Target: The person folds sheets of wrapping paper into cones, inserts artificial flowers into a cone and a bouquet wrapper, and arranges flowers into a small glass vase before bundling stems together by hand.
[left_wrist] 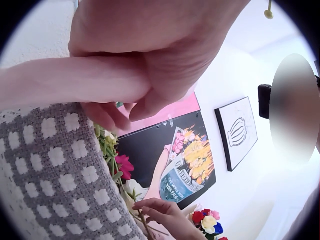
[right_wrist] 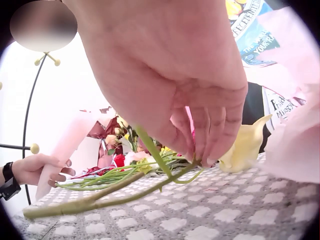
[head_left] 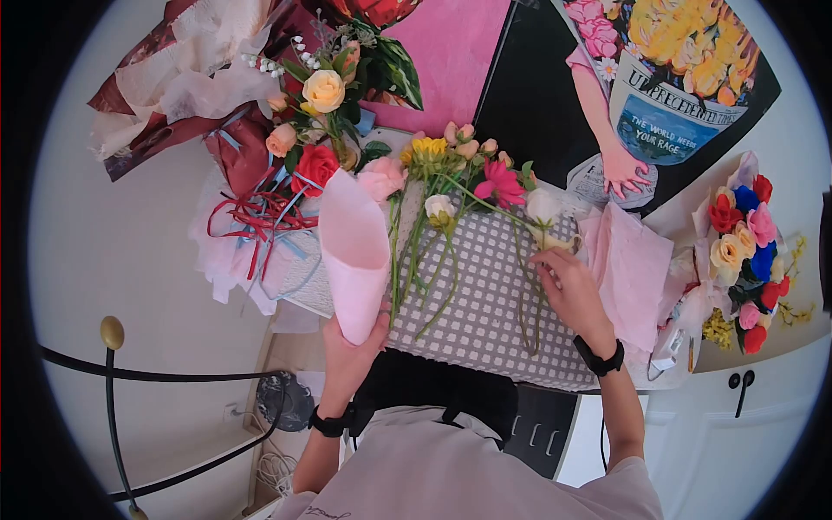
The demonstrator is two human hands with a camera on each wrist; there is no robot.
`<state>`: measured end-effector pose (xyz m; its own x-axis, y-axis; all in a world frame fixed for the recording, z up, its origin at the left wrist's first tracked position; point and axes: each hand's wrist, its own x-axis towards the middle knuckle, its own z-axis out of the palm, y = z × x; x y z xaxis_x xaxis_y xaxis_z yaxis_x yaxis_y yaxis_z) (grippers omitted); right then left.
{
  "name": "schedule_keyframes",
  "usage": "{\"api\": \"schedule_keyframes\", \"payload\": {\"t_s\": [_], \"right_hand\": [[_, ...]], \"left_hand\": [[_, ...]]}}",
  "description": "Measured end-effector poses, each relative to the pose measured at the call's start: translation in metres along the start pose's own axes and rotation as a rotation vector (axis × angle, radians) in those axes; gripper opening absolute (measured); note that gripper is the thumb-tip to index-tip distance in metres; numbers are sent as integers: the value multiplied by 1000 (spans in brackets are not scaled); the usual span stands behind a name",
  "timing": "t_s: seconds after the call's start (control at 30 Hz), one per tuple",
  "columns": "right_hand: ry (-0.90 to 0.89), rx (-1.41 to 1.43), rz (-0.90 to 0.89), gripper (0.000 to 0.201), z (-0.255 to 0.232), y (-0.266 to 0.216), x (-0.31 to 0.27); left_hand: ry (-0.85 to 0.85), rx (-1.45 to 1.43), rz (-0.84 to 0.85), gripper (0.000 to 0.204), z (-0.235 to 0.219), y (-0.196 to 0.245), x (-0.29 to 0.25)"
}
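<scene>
My left hand (head_left: 357,340) grips the narrow bottom of a pale pink paper cone (head_left: 354,251), whose wide mouth points away from me. In the left wrist view the fingers wrap round the rolled paper (left_wrist: 75,80). On the right, thumb and fingertips of my right hand (head_left: 568,290) pinch a green flower stem (right_wrist: 145,192) low over the checked cloth. Just beyond those fingertips lies a cream calla lily (right_wrist: 242,147). Between the hands, loose flowers lie with stems toward me: a yellow flower (head_left: 427,156), a magenta flower (head_left: 500,184) and a white rose (head_left: 440,208).
The grey-and-white checked cloth (head_left: 485,321) covers the table. Folded pink paper (head_left: 628,269) lies at its right, near a finished bouquet (head_left: 750,251). Red and blue ribbons (head_left: 260,225) and a wrapped bouquet (head_left: 322,91) are at the left. A poster (head_left: 676,130) stands behind.
</scene>
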<state>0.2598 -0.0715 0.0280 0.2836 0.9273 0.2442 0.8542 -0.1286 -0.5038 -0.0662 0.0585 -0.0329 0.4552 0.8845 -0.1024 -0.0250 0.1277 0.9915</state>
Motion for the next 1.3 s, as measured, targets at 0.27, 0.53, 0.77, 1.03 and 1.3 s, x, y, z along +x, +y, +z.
{"api": "schedule_keyframes", "payload": {"t_s": [0.27, 0.53, 0.77, 1.03, 1.3], "right_hand": [[74, -73, 43, 10, 12, -3, 18], [-115, -271, 138, 19, 32, 10, 29], [-106, -291, 110, 18, 32, 23, 35], [-140, 64, 326, 21, 20, 17, 44], [-93, 657, 381, 12, 32, 2, 39]], "left_hand": [[79, 54, 39, 20, -1, -21, -34], [-48, 251, 248, 45, 11, -42, -64], [-261, 166, 252, 54, 5, -66, -72], [-138, 149, 323, 45, 2, -54, -70], [-201, 219, 194, 49, -7, -71, -80]]}}
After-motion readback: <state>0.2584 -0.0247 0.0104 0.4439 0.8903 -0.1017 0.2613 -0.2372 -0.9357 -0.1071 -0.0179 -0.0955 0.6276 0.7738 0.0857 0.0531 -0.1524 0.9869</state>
